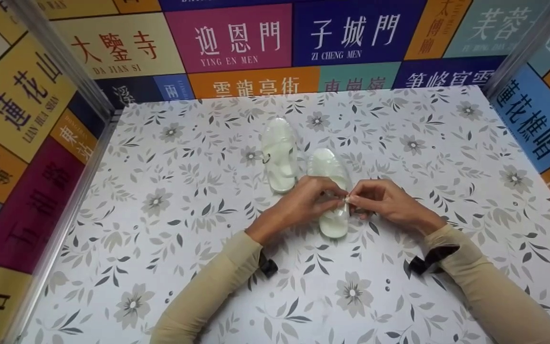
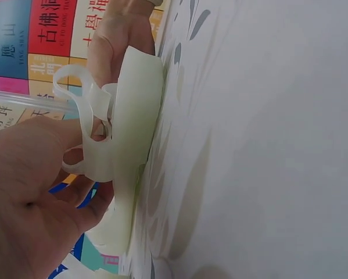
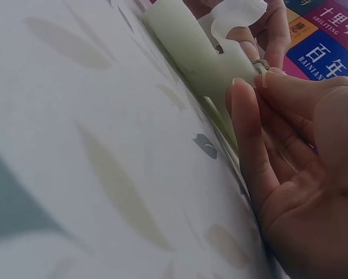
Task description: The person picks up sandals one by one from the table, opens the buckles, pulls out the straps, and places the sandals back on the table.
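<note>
Holds the nearer sandal (image 1: 336,225) with the left hand (image 1: 311,197), fingers curled about the white strap (image 2: 97,167). Pinches between thumb and forefinger of the right hand (image 1: 384,200), at a small fastening (image 3: 261,65) on the strap side. Rests sole-down on the flowered table (image 1: 237,291), with the other sandal (image 1: 280,155) near, farther back and leftward.
</note>
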Action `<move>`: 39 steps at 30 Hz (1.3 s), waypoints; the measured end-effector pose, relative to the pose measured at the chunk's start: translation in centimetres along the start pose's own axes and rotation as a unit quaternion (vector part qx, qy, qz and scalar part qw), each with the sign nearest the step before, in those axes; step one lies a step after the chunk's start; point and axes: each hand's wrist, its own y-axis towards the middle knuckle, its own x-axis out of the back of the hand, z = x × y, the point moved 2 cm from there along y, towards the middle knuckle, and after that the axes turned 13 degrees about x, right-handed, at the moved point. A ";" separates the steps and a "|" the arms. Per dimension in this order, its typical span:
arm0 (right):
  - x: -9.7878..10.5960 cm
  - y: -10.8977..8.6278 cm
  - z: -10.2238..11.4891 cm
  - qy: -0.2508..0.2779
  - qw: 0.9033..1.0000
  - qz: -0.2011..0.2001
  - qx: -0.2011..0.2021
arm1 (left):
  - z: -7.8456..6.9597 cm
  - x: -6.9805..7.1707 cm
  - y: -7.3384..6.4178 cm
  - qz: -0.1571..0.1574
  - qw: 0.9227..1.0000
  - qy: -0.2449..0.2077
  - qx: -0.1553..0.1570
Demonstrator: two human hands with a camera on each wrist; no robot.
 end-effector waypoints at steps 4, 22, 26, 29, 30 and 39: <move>-0.1 0.0 0.0 -0.003 1.000 -0.002 -0.002 | 0.0 0.0 0.0 -0.005 1.000 0.010 -0.011; 0.4 0.0 0.3 0.048 0.999 0.014 -0.018 | -0.1 -0.3 0.0 -0.023 0.999 0.008 -0.022; 0.5 -0.1 0.1 0.049 0.998 0.013 -0.022 | 0.0 -0.4 0.0 -0.020 1.000 -0.016 0.003; 0.4 -0.1 0.0 0.042 0.999 0.011 -0.021 | 0.1 -0.3 0.0 -0.019 0.999 -0.026 0.013; 0.4 -0.1 0.0 0.037 0.999 0.010 -0.021 | 0.1 -0.3 0.0 -0.019 0.999 -0.030 0.014; 0.3 0.0 -0.2 0.021 1.000 0.006 -0.021 | -0.1 -0.2 -0.1 -0.024 1.000 -0.017 0.006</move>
